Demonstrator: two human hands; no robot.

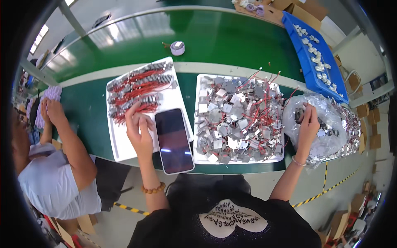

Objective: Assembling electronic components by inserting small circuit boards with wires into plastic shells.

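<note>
My left hand [140, 130] is over the left white tray [128, 149], its fingers loosely bent and apart, with the fingertips close to neat rows of small grey parts with red wires [140, 93]. Nothing shows between those fingers. A smartphone [174, 140] with a dark screen lies across that tray's right edge, beside my left hand. At the right, my right hand [308, 124] reaches to a clear plastic bag [328, 144] of silvery parts. Its fingertips are pinched together at the bag's mouth; whatever is in them is too small to name.
Between my hands, a second white tray [198, 160] holds a jumbled heap of grey metal parts and red wires [240, 120]. Far right stands a blue bin [308, 68] with white pieces. A tape roll [177, 48] sits beyond the trays. Another person [58, 177] works at my left.
</note>
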